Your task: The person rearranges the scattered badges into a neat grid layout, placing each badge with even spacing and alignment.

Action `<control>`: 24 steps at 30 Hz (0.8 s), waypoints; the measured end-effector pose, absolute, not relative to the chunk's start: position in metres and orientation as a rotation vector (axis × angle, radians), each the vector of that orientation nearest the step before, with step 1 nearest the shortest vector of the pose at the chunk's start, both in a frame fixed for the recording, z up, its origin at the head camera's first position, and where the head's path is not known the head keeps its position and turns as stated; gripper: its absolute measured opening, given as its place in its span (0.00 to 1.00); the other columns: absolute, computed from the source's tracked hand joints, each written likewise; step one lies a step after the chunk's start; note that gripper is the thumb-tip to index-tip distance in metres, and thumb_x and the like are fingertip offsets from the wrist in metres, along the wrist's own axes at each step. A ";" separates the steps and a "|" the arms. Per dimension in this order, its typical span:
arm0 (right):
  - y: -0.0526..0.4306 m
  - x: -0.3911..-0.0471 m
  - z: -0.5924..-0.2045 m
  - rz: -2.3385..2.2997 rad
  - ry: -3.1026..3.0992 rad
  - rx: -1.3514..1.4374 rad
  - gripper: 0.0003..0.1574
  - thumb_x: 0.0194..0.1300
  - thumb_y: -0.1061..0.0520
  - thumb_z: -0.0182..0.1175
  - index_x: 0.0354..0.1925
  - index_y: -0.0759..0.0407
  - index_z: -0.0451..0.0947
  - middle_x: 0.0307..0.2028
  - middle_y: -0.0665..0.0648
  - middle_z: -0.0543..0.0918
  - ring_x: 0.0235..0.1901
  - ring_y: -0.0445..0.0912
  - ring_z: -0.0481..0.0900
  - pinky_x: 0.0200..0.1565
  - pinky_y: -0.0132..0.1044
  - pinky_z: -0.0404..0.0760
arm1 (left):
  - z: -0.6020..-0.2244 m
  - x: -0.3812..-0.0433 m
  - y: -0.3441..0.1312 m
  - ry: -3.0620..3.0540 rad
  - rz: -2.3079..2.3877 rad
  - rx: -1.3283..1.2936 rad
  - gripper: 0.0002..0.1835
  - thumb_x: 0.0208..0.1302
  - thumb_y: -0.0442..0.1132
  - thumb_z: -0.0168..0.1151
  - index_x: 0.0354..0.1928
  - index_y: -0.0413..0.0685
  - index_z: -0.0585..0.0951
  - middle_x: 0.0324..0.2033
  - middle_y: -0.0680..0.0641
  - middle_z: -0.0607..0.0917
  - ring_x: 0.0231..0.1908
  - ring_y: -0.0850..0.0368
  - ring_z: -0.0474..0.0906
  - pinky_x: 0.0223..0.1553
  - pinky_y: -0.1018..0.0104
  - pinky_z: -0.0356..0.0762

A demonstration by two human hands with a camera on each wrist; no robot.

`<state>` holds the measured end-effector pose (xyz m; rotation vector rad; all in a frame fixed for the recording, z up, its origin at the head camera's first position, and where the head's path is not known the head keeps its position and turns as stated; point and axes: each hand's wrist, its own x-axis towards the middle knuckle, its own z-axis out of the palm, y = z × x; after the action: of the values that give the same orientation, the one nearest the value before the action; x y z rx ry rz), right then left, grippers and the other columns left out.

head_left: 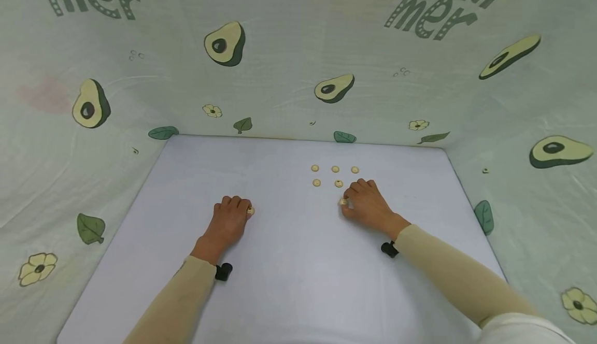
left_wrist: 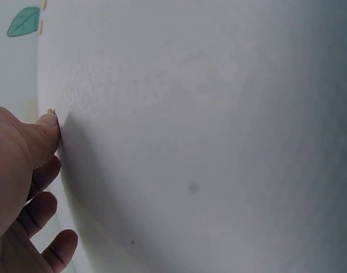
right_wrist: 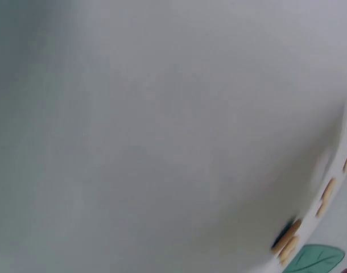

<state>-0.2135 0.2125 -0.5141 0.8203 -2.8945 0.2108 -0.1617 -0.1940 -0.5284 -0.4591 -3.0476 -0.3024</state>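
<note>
Left of the table's middle, my left hand (head_left: 227, 220) pinches a small round wooden disc (head_left: 251, 211) between thumb and fingertips. In the left wrist view, only a sliver of that disc (left_wrist: 50, 111) shows past the thumb tip, and the other fingers curl loosely below. Toward the right, my right hand (head_left: 370, 206) holds another wooden disc (head_left: 343, 202) at its fingertips, close over the white surface. Just beyond it lie two short rows of similar discs; the nearest disc (head_left: 338, 183) sits right by the fingers. The right wrist view catches only fingertips at its edge.
The far row holds three discs, among them a left one (head_left: 314, 168) and a right one (head_left: 355, 169); another disc (head_left: 316, 183) lies in the nearer row. A white tabletop (head_left: 289, 261) carries them. Cloth printed with avocados (head_left: 225, 43) hangs behind and at both sides.
</note>
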 end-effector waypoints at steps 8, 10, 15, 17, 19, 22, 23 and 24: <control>0.235 -0.216 -0.517 0.182 -2.902 0.772 0.14 0.65 0.50 0.68 0.41 0.59 0.86 0.48 0.59 0.86 0.45 0.53 0.74 0.53 0.54 0.70 | -0.527 -0.164 -0.194 -3.056 -0.305 -0.475 0.11 0.78 0.43 0.63 0.51 0.43 0.79 0.45 0.42 0.81 0.47 0.41 0.73 0.47 0.43 0.74; 0.235 -0.218 -0.519 0.186 -2.901 0.782 0.14 0.65 0.50 0.67 0.41 0.59 0.86 0.48 0.58 0.86 0.45 0.53 0.74 0.53 0.54 0.70 | -0.526 -0.164 -0.194 -3.063 -0.307 -0.472 0.11 0.78 0.43 0.62 0.52 0.43 0.79 0.46 0.41 0.81 0.48 0.40 0.73 0.48 0.43 0.74; 0.227 -0.221 -0.521 0.205 -2.911 0.800 0.12 0.67 0.51 0.66 0.41 0.58 0.85 0.43 0.56 0.85 0.43 0.52 0.72 0.53 0.52 0.69 | -0.526 -0.164 -0.194 -3.073 -0.300 -0.466 0.12 0.78 0.43 0.63 0.53 0.43 0.79 0.47 0.41 0.81 0.49 0.40 0.73 0.48 0.42 0.75; 0.223 -0.222 -0.520 0.206 -2.907 0.811 0.11 0.67 0.51 0.67 0.40 0.57 0.86 0.41 0.55 0.85 0.43 0.52 0.72 0.52 0.52 0.69 | -0.527 -0.164 -0.194 -3.073 -0.296 -0.465 0.12 0.78 0.43 0.63 0.53 0.43 0.79 0.47 0.41 0.81 0.48 0.40 0.73 0.48 0.42 0.75; 0.219 -0.222 -0.521 0.199 -2.897 0.821 0.11 0.67 0.50 0.67 0.40 0.57 0.86 0.41 0.54 0.85 0.42 0.51 0.72 0.52 0.52 0.69 | -0.528 -0.164 -0.194 -3.074 -0.295 -0.463 0.12 0.78 0.43 0.63 0.53 0.43 0.79 0.47 0.41 0.81 0.48 0.40 0.73 0.48 0.42 0.75; 0.216 -0.223 -0.521 0.203 -2.892 0.831 0.11 0.67 0.50 0.68 0.40 0.56 0.86 0.40 0.54 0.84 0.42 0.51 0.71 0.52 0.52 0.69 | -0.528 -0.164 -0.194 -3.074 -0.296 -0.462 0.12 0.78 0.43 0.63 0.53 0.43 0.79 0.47 0.41 0.81 0.48 0.40 0.73 0.48 0.42 0.75; 0.215 -0.223 -0.521 0.204 -2.891 0.831 0.11 0.67 0.49 0.68 0.40 0.56 0.86 0.39 0.53 0.84 0.42 0.51 0.71 0.52 0.52 0.69 | -0.528 -0.164 -0.194 -3.075 -0.297 -0.460 0.12 0.78 0.43 0.63 0.54 0.43 0.79 0.47 0.41 0.81 0.48 0.40 0.73 0.48 0.42 0.75; 0.215 -0.223 -0.522 0.205 -2.891 0.832 0.11 0.67 0.49 0.68 0.40 0.56 0.86 0.39 0.53 0.84 0.41 0.50 0.71 0.52 0.52 0.69 | -0.528 -0.164 -0.194 -3.074 -0.299 -0.458 0.12 0.78 0.43 0.63 0.54 0.43 0.79 0.47 0.41 0.81 0.48 0.40 0.73 0.48 0.42 0.75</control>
<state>-0.2232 0.2148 -0.5216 0.8315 -2.8908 0.2047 -0.1637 -0.1944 -0.5280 -0.4583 -3.0742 -0.2992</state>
